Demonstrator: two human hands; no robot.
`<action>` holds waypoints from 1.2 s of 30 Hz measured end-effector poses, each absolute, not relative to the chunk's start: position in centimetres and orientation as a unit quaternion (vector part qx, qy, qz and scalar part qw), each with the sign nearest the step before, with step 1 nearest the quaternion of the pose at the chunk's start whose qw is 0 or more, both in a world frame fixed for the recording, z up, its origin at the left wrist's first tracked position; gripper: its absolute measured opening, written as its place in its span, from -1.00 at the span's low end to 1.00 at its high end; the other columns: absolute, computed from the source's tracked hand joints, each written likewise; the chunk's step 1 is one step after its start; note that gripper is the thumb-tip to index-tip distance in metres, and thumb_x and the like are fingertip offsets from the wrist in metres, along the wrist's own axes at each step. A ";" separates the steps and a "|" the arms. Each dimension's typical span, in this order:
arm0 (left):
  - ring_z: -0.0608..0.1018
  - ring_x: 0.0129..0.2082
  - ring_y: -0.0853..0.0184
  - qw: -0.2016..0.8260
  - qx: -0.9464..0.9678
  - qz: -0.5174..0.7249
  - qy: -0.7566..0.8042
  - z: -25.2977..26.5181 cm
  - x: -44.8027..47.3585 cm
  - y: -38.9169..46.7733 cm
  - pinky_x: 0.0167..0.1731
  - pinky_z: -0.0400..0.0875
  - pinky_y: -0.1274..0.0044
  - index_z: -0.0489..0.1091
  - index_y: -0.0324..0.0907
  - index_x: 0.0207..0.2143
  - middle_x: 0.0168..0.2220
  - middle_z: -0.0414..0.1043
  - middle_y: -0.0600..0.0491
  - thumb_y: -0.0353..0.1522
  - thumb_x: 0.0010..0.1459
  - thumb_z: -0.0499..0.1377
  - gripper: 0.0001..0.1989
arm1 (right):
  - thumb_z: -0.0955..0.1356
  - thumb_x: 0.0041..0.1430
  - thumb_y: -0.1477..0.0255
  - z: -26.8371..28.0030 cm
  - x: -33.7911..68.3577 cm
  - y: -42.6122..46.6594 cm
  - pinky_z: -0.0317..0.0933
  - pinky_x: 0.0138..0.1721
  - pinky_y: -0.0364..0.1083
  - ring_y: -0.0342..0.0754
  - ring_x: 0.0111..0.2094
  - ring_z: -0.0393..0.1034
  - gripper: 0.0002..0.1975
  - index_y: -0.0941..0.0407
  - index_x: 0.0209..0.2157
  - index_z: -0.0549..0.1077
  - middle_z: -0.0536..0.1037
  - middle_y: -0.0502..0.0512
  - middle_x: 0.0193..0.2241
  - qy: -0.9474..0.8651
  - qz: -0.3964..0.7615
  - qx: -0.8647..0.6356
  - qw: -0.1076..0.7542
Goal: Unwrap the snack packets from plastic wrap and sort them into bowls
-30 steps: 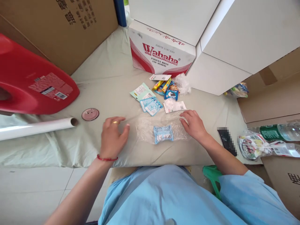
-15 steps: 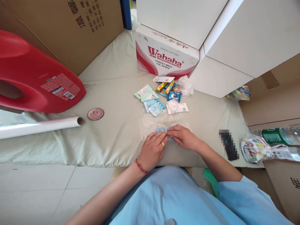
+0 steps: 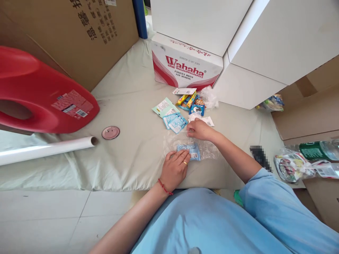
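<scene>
My left hand (image 3: pixel 176 165) lies flat, fingers stretched out together over the left part of a small blue packet (image 3: pixel 195 152) with white print and a barcode. The packet rests on a crinkled clear plastic film (image 3: pixel 209 150) spread on the cloth. Just beyond it, my right hand (image 3: pixel 200 129) is closed in a pinch at the film's far edge; its fingertips partly hide what they grip. Past that hand lie light-blue packets (image 3: pixel 178 122), a pale green card (image 3: pixel 164 107), yellow snack wrappers (image 3: pixel 188 100), a dark blue packet (image 3: pixel 197 109) and a white packet (image 3: pixel 208 121).
A Wahaha box (image 3: pixel 186 67) stands at the back under white boxes (image 3: pixel 198 21). Leftward are a red jug (image 3: pixel 45 91), a white tube (image 3: pixel 53 150) and a round pink badge (image 3: pixel 110 132). A phone (image 3: pixel 261 158) and a plastic bottle (image 3: pixel 317 151) lie right.
My right hand has left the blue packet and moved away from me to the film's far edge. More of the packet shows now. My left hand stays on it.
</scene>
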State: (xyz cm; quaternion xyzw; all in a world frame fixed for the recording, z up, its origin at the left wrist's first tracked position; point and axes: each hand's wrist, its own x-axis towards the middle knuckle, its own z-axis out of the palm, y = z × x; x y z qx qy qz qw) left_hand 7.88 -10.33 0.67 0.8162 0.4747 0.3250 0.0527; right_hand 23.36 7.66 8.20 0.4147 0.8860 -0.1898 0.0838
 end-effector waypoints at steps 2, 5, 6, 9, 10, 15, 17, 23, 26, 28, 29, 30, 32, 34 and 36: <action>0.59 0.12 0.20 0.050 0.816 0.329 0.472 0.7 7.9 -10.2 0.10 0.28 0.27 0.50 -0.11 0.11 0.14 0.59 -0.05 -0.52 0.35 0.08 -0.63 | 0.49 0.21 0.40 9.5 24.1 6.9 0.14 -0.02 0.05 0.16 -0.03 0.34 -0.92 0.12 -0.29 0.61 0.60 0.18 -0.18 0.908 -0.156 0.387 0.044; 0.59 0.11 0.22 0.048 0.814 0.340 0.469 0.8 7.9 -10.1 0.10 0.27 0.28 0.49 -0.11 0.11 0.13 0.60 -0.03 -0.52 0.34 0.09 -0.63 | 0.48 0.24 0.42 11.2 25.6 4.6 0.08 0.10 0.17 0.25 0.15 0.22 -0.96 0.09 -0.30 0.59 0.56 0.18 0.00 0.938 -0.086 0.334 -0.016; 0.60 0.10 0.22 0.049 0.813 0.344 0.467 0.8 7.9 -10.1 0.09 0.27 0.28 0.49 -0.11 0.11 0.12 0.60 -0.03 -0.52 0.34 0.09 -0.63 | 0.45 0.27 0.43 11.5 26.0 3.6 0.07 0.13 0.19 0.25 0.18 0.20 -0.96 0.09 -0.29 0.57 0.55 0.18 0.02 0.948 -0.067 0.309 -0.025; 0.60 0.10 0.20 0.062 0.810 0.351 0.465 0.7 8.0 -10.0 0.08 0.28 0.27 0.50 -0.09 0.12 0.09 0.62 -0.04 -0.52 0.33 0.10 -0.62 | 0.36 0.38 0.44 11.5 26.8 0.7 0.16 0.02 0.09 0.14 0.03 0.33 -0.90 0.10 -0.25 0.54 0.57 0.19 -0.10 0.965 -0.042 0.259 0.007; 0.60 0.10 0.20 0.067 0.810 0.351 0.466 0.7 8.0 -10.0 0.08 0.29 0.27 0.50 -0.08 0.13 0.08 0.63 -0.04 -0.52 0.33 0.11 -0.61 | 0.33 0.40 0.44 11.2 27.0 -0.1 0.18 -0.09 0.03 0.08 -0.09 0.38 -0.88 0.10 -0.23 0.53 0.57 0.17 -0.17 0.964 -0.044 0.261 0.033; 0.61 0.09 0.18 0.079 0.803 0.351 0.475 0.4 7.9 -10.3 0.08 0.32 0.26 0.54 -0.05 0.08 0.00 0.66 -0.05 -0.52 0.32 0.10 -0.62 | 0.26 0.44 0.49 8.7 27.3 -3.1 0.08 -0.41 -0.10 -0.06 -0.29 0.46 -0.82 0.05 -0.10 0.49 0.60 0.10 0.01 0.954 -0.091 0.275 0.076; 0.61 0.09 0.16 0.095 0.797 0.351 0.482 0.2 7.7 -10.4 0.09 0.34 0.23 0.55 -0.04 0.07 0.00 0.66 -0.05 -0.52 0.31 0.11 -0.62 | 0.24 0.42 0.51 7.6 27.5 -3.7 0.14 -0.39 -0.11 -0.06 -0.25 0.50 -0.80 0.05 -0.11 0.49 0.57 0.10 0.13 0.954 -0.109 0.277 0.038; 0.65 0.03 0.23 0.188 0.767 0.387 0.475 -0.2 6.5 -9.9 0.19 0.39 0.18 0.59 -0.01 0.01 -0.01 0.67 0.00 -0.52 0.27 0.08 -0.59 | 0.20 0.34 0.58 5.2 28.0 -4.5 0.33 -0.22 -0.11 -0.05 0.03 0.55 -0.75 0.06 -0.19 0.48 0.47 0.09 0.30 0.937 -0.199 0.271 -0.091; 0.66 0.01 0.24 0.266 0.710 0.452 0.471 -0.1 5.8 -9.8 0.19 0.46 0.20 0.62 -0.04 -0.18 -0.12 0.69 0.03 -0.49 0.27 0.05 -0.66 | 0.23 0.30 0.60 4.6 27.7 -4.6 0.33 -0.24 -0.12 -0.05 0.04 0.56 -0.75 0.06 -0.20 0.50 0.46 0.06 0.30 0.937 -0.210 0.264 -0.090; 0.67 -0.06 0.23 0.317 0.630 0.497 0.506 0.2 5.3 -9.8 0.10 0.53 0.23 0.58 -0.07 -0.32 -0.25 0.68 0.04 -0.44 0.28 0.05 -0.71 | 0.25 0.29 0.60 4.5 27.3 -4.7 0.30 -0.30 -0.13 -0.06 -0.01 0.57 -0.74 0.04 -0.20 0.53 0.47 -0.01 0.30 0.945 -0.191 0.260 -0.055; 0.67 -0.11 0.23 0.328 0.583 0.517 0.533 0.5 5.1 -9.8 0.04 0.56 0.24 0.54 -0.09 -0.38 -0.32 0.65 0.04 -0.41 0.27 0.05 -0.72 | 0.25 0.30 0.60 4.5 27.0 -4.8 0.28 -0.32 -0.13 -0.07 -0.05 0.57 -0.72 0.03 -0.21 0.55 0.48 -0.06 0.29 0.949 -0.176 0.260 -0.035; 0.66 -0.16 0.23 0.325 0.537 0.535 0.566 0.8 4.9 -9.7 0.00 0.57 0.26 0.50 -0.10 -0.42 -0.35 0.61 0.04 -0.38 0.27 0.06 -0.74 | 0.25 0.32 0.60 4.5 26.8 -4.9 0.26 -0.34 -0.12 -0.08 -0.11 0.57 -0.71 0.02 -0.21 0.57 0.49 -0.11 0.28 0.952 -0.161 0.260 -0.018; 0.62 -0.19 0.25 0.281 0.469 0.549 0.633 1.5 4.6 -9.2 -0.04 0.55 0.30 0.45 -0.12 -0.40 -0.33 0.54 0.03 -0.33 0.29 0.07 -0.77 | 0.25 0.37 0.58 4.6 26.3 -5.2 0.23 -0.36 -0.10 -0.10 -0.21 0.55 -0.69 0.01 -0.24 0.60 0.49 -0.16 0.28 0.957 -0.133 0.257 0.005; 0.58 -0.10 0.25 0.224 0.447 0.529 0.686 2.1 4.4 -8.2 0.01 0.51 0.32 0.45 -0.12 -0.26 -0.21 0.53 0.00 -0.27 0.35 0.04 -0.78 | 0.27 0.38 0.57 4.8 26.0 -5.4 0.20 -0.38 -0.07 -0.11 -0.29 0.51 -0.70 0.02 -0.27 0.62 0.46 -0.17 0.30 0.962 -0.115 0.248 0.008; 0.54 0.03 0.21 0.202 0.470 0.482 0.711 2.4 4.4 -6.9 0.09 0.46 0.30 0.43 -0.12 -0.07 -0.05 0.51 -0.05 -0.21 0.40 0.01 -0.73 | 0.30 0.38 0.55 5.0 25.8 -5.5 0.19 -0.38 -0.05 -0.11 -0.33 0.48 -0.73 0.04 -0.30 0.62 0.45 -0.14 0.31 0.965 -0.108 0.239 0.004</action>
